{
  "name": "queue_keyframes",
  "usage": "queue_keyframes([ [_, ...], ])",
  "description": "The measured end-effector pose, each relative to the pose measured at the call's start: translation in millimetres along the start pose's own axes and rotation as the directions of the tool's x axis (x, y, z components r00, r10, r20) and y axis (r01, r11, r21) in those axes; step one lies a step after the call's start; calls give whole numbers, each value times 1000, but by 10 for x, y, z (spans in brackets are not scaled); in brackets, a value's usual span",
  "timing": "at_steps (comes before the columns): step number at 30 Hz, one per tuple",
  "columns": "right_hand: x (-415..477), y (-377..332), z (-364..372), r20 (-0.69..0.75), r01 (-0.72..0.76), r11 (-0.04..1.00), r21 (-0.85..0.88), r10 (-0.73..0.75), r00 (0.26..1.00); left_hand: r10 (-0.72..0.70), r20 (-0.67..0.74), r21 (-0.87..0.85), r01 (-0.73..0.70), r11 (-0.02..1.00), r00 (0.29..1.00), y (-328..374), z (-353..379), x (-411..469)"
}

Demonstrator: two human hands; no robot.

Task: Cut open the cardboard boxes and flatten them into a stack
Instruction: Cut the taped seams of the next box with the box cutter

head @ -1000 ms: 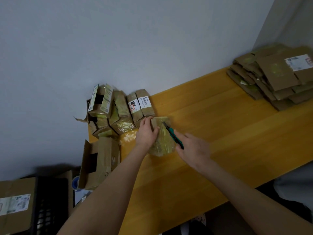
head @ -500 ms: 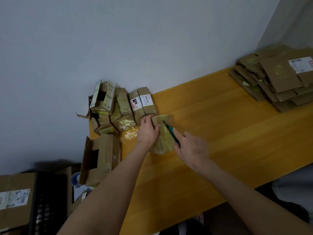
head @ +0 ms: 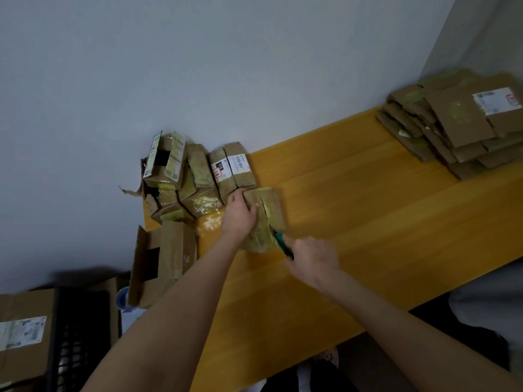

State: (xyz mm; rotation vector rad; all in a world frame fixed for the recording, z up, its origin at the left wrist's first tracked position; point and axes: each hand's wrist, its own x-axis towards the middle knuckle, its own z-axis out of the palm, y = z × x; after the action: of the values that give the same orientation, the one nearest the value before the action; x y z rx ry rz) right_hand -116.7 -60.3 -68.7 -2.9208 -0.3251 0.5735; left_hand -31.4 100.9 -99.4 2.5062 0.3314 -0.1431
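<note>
A small taped cardboard box (head: 267,213) lies on the yellow wooden table (head: 368,222). My left hand (head: 239,215) rests over its left side, thumb against the top, holding it down. My right hand (head: 312,257) grips a green utility knife (head: 282,244), whose tip sits at the box's near right corner. A dark slit runs along the box's top. A pile of uncut taped boxes (head: 198,176) stands against the wall at the table's left end. A stack of flattened cardboard (head: 458,123) lies at the far right.
A larger open box (head: 162,261) leans at the table's left edge. A black crate (head: 79,338) and a labelled box (head: 24,335) sit on the floor at lower left. The grey wall runs behind the table.
My right hand has drawn the knife toward me along the box top, from the far end down to the near right corner. My left hand has stayed on the box.
</note>
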Motion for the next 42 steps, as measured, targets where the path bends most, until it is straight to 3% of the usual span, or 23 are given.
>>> queue_keyframes([
  [3, 97, 133, -19, 12, 39, 982, 187, -42, 999, -34, -32, -37, 33, 999, 999, -83, -50, 22],
  [5, 98, 270, 41, 22, 39, 912, 409, -52, 998, -79, -22, -35, 78, 996, 997, -172, -84, 33],
  [9, -10, 370, 288, -14, 29, 791, 611, -26, 1000, -193, 50, -10, 194, 981, 980, -364, 2, -86],
  [12, 54, 337, 378, -9, -54, 500, 865, 122, 993, -259, 55, -100, 263, 960, 964, -438, 65, -144],
  [14, 173, 318, 344, 12, -84, 338, 937, 212, 977, -272, 66, -105, 277, 955, 960, -470, 55, -163],
  [18, 420, 307, 326, 10, -152, 416, 896, 324, 946, -218, 32, -17, 218, 976, 975, -523, 43, -262],
  [21, 550, 446, 413, 92, -309, 518, 797, 402, 911, 108, -7, 223, -104, 969, 994, -495, -3, -286],
  [23, 610, 539, 499, 137, -387, 586, 712, 424, 895, 317, 165, 381, -357, 853, 934, -452, -48, -237],
  [26, 709, 625, 618, 167, -434, 619, 654, 441, 882, 341, 469, 472, -558, 683, 815, -367, -49, -137],
  [28, 780, 644, 640, 167, -444, 631, 637, 449, 878, 297, 510, 533, -567, 627, 807, -355, -30, -79],
  [30, 824, 639, 623, 119, -432, 673, 601, 459, 880, 248, 445, 618, -495, 611, 861, -360, -20, -73],
  [33, 785, 557, 538, -42, -326, 759, 563, 420, 907, 81, 302, 650, -267, 712, 950, -358, 24, -179],
  [35, 733, 425, 480, -30, -283, 721, 633, 388, 921, 1, 232, 609, -146, 780, 973, -337, 95, -284],
  [37, 704, 274, 476, 140, -346, 628, 697, 355, 924, -38, 217, 515, -82, 853, 975, -306, 163, -375],
  [40, 687, 56, 524, 428, -479, 334, 812, 218, 877, -12, 295, 401, -112, 909, 955, -298, 200, -453],
  [42, 719, 0, 536, 443, -482, 263, 836, 195, 875, 16, 338, 400, -159, 902, 941, -315, 180, -462],
])
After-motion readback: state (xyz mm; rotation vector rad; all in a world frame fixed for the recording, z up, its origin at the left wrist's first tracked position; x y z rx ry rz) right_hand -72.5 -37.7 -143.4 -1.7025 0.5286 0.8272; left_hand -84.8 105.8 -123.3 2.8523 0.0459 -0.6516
